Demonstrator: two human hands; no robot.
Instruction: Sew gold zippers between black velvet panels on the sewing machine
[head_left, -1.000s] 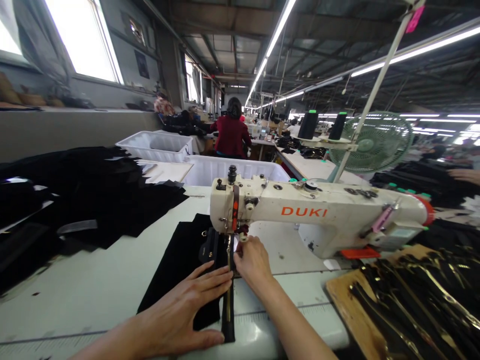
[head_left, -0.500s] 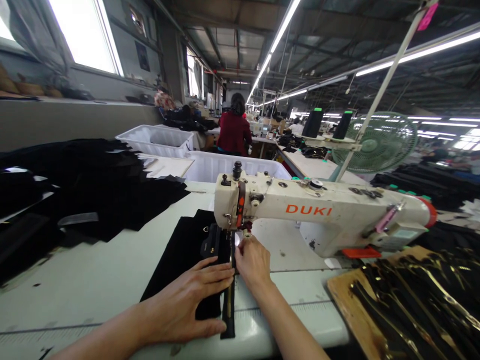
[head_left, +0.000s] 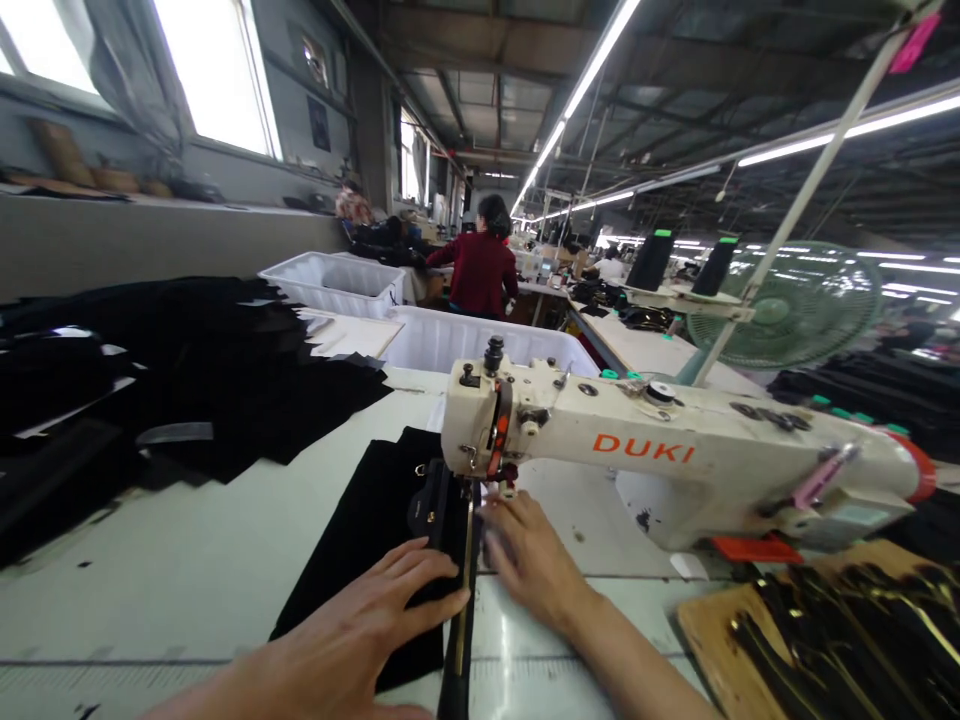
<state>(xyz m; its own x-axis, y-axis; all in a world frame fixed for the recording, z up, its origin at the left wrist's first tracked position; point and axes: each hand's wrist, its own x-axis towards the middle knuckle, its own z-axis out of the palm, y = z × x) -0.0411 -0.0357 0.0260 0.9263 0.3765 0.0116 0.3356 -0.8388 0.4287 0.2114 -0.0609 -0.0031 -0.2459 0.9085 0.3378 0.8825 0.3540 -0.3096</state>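
The counter was a pale, flat work surface with a ruled scale along its near edge. A cream sewing machine stood on it at centre right. A black fabric panel lay flat beneath the machine head, with a zipper strip along its right edge. A large heap of black cut pieces covered the left side. A wooden board carrying zippers lay at the near right corner.
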